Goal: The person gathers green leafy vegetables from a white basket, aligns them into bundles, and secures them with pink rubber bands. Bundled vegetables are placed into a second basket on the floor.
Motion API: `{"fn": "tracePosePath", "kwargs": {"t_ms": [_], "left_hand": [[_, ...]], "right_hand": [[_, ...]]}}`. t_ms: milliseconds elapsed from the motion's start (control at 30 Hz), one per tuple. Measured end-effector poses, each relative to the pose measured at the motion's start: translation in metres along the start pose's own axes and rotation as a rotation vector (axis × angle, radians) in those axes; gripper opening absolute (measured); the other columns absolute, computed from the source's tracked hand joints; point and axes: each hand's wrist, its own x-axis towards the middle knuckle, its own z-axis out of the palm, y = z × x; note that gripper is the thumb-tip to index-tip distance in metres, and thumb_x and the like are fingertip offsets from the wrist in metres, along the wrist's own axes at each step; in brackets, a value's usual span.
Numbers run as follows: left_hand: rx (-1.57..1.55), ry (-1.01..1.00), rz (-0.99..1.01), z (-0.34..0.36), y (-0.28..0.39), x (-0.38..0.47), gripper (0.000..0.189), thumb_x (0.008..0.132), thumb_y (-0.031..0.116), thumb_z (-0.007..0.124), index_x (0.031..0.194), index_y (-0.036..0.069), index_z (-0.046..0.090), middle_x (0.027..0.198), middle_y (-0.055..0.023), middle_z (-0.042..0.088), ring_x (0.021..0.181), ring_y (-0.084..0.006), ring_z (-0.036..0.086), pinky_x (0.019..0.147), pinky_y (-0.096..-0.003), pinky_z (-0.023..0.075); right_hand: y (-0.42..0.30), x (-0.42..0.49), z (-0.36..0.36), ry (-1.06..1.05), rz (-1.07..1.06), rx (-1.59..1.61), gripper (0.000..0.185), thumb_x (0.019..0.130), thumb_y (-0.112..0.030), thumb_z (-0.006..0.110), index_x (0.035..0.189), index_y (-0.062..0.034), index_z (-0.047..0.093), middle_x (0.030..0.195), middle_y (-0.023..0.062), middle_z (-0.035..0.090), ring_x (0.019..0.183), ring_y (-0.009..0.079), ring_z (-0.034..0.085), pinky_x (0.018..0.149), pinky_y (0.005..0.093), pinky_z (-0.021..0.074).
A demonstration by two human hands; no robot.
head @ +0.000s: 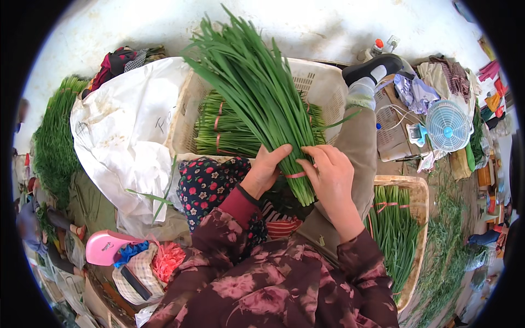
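Note:
My left hand (268,166) is closed around a bunch of garlic chives (262,94), thumb across the front. A pink tie (296,175) circles the bunch near its pale cut ends, which point down toward my lap. At the bunch's right side, my right hand (328,172) has bent fingers and thumb at the leaves just above the tie; whether they pinch a leaf, I cannot tell. Behind the held bunch, tied chive bundles (229,141) lie in a large white plastic crate (328,82).
To the right, a smaller crate (422,205) holds tied chives, beside scattered leaves on the floor. A small blue fan (448,125) stands upper right. White sheeting (123,110), a chive pile (57,135) and pink ties (168,258) are at left. Another person (57,217) is at far left.

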Motion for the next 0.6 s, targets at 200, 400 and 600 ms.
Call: {"fn": "tracePosePath", "kwargs": {"t_ms": [200,400,600], "left_hand": [[0.024,-0.049,-0.087,0.003,0.008,-0.002,0.058,0.088,0.019,0.072,0.138,0.001,0.047,0.129,-0.0101,0.06,0.117,-0.0208,0.06,0.101,-0.0376,0.0485],[0.016,-0.178,-0.192,-0.001,0.002,-0.007,0.063,0.087,0.031,0.074,0.138,0.002,0.05,0.126,-0.009,0.063,0.114,-0.0211,0.062,0.1,-0.0371,0.0499],[-0.326,-0.062,-0.219,0.002,0.011,-0.004,0.068,0.097,0.047,0.058,0.146,0.003,0.042,0.142,-0.0166,0.055,0.127,-0.0303,0.057,0.111,-0.047,0.0434]], "right_hand": [[0.02,0.005,0.0,-0.095,0.254,0.291,0.01,0.084,-0.01,0.073,0.088,-0.0034,0.066,0.08,0.0073,0.063,0.074,0.0184,0.062,0.065,0.0313,0.0474],[0.065,0.021,-0.011,0.298,0.894,1.379,0.017,0.102,-0.02,0.06,0.093,-0.0062,0.059,0.079,-0.0014,0.054,0.07,0.0087,0.053,0.065,0.022,0.0416],[0.092,-0.022,-0.028,0.273,0.858,1.046,0.021,0.102,-0.02,0.058,0.088,-0.0056,0.059,0.078,0.0002,0.058,0.064,0.0093,0.046,0.062,0.0263,0.039]]}}
